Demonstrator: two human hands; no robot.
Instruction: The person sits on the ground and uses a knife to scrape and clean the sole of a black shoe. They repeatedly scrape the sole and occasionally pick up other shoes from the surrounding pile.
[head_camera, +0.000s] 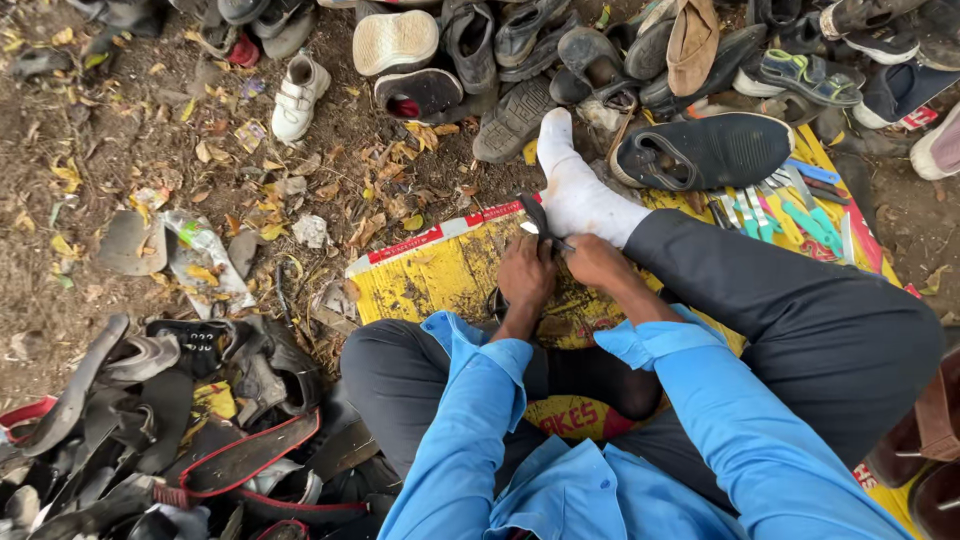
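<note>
I sit cross-legged on a yellow printed sheet (440, 275), in blue sleeves and dark trousers, with my white-socked foot (575, 185) stretched forward. My left hand (525, 275) is closed on a narrow dark strap (533, 212) that sticks up past the fingers. My right hand (597, 262) is closed right beside it, against the sock's ankle, pinching what looks like a thin metal tool (530, 228) whose tip glints at the strap. The two hands almost touch. Most of the strap and the tool is hidden by the fingers.
A black shoe (705, 150) lies by my foot, with green-handled tools (790, 215) on the sheet to its right. Several worn shoes (520, 60) are heaped along the top, among them a small white shoe (297, 95). Straps and soles (180, 430) pile at lower left on leaf-strewn dirt.
</note>
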